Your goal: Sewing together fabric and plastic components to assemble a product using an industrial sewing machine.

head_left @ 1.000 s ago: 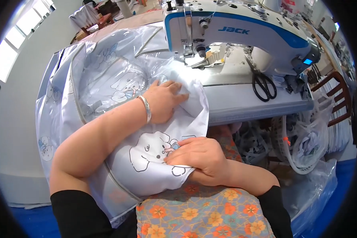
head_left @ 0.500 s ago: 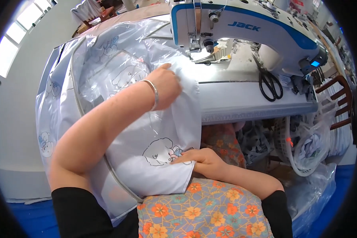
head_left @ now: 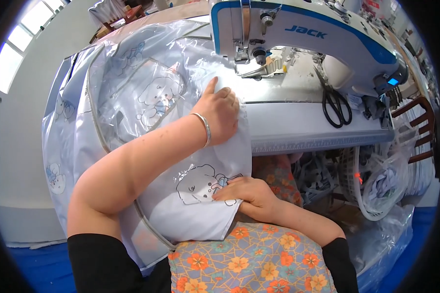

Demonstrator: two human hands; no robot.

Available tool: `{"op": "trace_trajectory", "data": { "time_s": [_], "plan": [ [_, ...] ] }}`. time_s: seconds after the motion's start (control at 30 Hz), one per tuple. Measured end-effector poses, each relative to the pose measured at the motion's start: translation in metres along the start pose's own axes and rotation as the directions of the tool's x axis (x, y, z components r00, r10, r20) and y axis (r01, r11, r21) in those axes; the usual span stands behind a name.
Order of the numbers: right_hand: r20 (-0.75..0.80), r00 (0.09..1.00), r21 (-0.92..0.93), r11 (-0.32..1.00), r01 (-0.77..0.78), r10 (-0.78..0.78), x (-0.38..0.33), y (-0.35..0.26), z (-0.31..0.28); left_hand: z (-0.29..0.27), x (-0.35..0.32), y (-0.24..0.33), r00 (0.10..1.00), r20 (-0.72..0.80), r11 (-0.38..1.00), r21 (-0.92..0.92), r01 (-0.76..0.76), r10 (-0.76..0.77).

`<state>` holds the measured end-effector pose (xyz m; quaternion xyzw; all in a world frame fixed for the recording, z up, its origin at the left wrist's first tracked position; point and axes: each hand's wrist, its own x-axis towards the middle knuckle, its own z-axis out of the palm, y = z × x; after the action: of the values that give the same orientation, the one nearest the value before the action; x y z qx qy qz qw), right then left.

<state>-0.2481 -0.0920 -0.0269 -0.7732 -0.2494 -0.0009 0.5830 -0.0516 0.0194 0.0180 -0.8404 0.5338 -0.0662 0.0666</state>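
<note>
Black scissors (head_left: 335, 104) on the sewing table (head_left: 308, 127), near a wooden chair (head_left: 415, 132).

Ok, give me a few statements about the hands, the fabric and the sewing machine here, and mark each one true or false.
1. The left hand presses flat on the pale printed fabric near the sewing machine. True.
2. The right hand holds the scissors. False: it rests on the fabric's lower edge; the scissors lie on the machine table.
3. A bracelet circles the left wrist. True.
4. The fabric is plain red. False: it is whitish-blue with cartoon animal prints.
</note>
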Motion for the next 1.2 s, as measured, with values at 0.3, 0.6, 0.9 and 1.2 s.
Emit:
{"op": "trace_trajectory", "data": {
  "time_s": [0.3,0.6,0.9,1.2],
  "plan": [
    [-0.091,0.989,-0.164,0.982,0.098,-0.113,0.024,0.027,-0.022,-0.019,0.014,0.003,0.979,0.202,0.998,0.054,-0.035,0.023],
    [-0.155,0.982,-0.256,0.964,0.07,-0.112,0.049,0.042,-0.05,-0.006,0.018,-0.01,0.998,0.062,1.0,0.012,-0.01,0.009],
    [-0.255,0.958,-0.604,0.795,-0.053,-0.131,0.07,0.044,-0.062,0.026,0.026,-0.028,1.0,-0.015,0.999,-0.045,0.021,-0.022],
    [-0.242,0.928,-0.684,0.728,0.044,-0.282,0.049,0.049,-0.034,0.024,0.022,-0.035,0.994,-0.096,0.983,-0.18,0.034,-0.052]
  ]
}}
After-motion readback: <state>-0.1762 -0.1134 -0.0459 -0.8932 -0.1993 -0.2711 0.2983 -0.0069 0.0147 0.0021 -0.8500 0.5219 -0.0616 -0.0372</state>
